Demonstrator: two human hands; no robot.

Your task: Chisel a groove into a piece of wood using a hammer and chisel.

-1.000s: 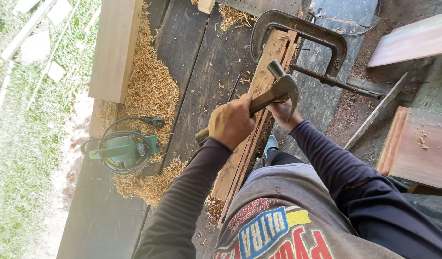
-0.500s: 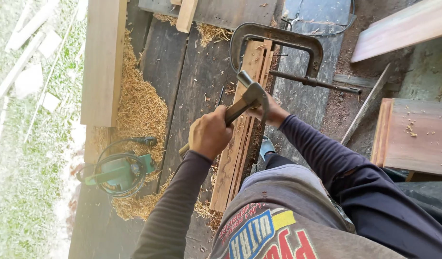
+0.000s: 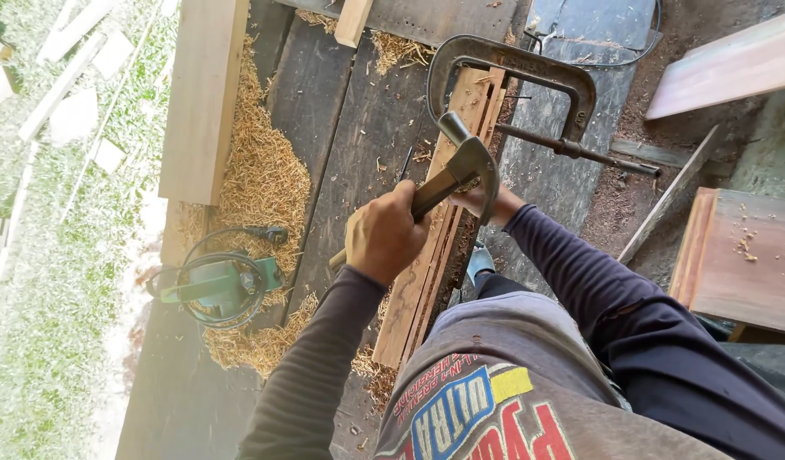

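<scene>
no packages, labels, signs or screens show anywhere in the scene. the nearest thing to one is the printed panel on the front of the person's grey shirt (image 3: pixel 495 409), at the bottom edge of the view: blocky lettering in red, with a blue patch outlined in white and a yellow patch beside it.

A green power tool (image 3: pixel 212 285) with coiled cord lies on wood shavings (image 3: pixel 260 183), beside 1 pale thick plank (image 3: pixel 201 98).
</scene>
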